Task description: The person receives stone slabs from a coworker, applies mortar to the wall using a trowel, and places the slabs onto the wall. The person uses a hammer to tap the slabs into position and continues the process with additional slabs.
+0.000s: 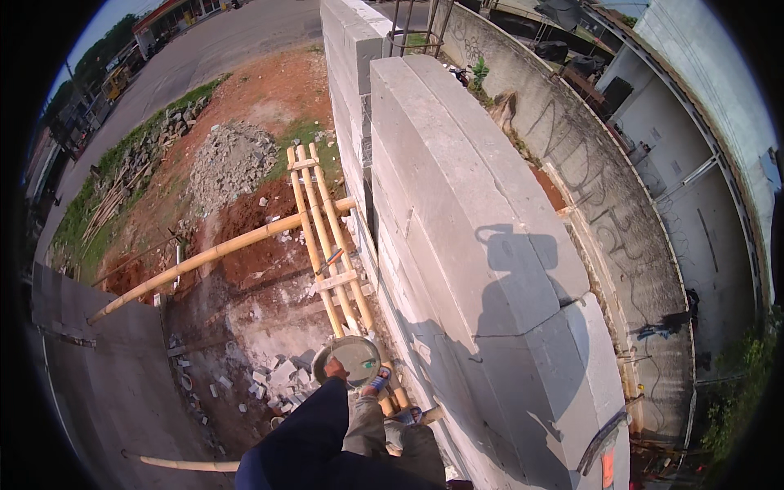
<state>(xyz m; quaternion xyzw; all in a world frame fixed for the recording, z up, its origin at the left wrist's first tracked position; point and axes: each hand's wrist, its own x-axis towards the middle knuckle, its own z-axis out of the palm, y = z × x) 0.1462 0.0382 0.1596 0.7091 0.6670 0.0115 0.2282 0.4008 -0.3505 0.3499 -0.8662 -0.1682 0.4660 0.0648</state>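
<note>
My left hand (335,368), at the end of a dark navy sleeve, grips the near left rim of a round grey container (357,353) with grey material and a small green item in it. It is over bamboo poles (328,247) lashed with short wooden crosspieces. My feet in blue sandals (379,379) stand on the bamboo just below the container. My right hand is not visible. A tall wall of pale blocks (441,163) rises close on my right, with my shadow on it. A tool with an orange part (608,464) lies near its lower end.
A long bamboo pole (188,260) crosses to a grey wall (98,367) at left. Rubble (282,376) lies below, and a debris pile (233,159) sits on red soil beyond. An older boundary wall (604,204) runs at right; steel bars (408,24) stand at the far end.
</note>
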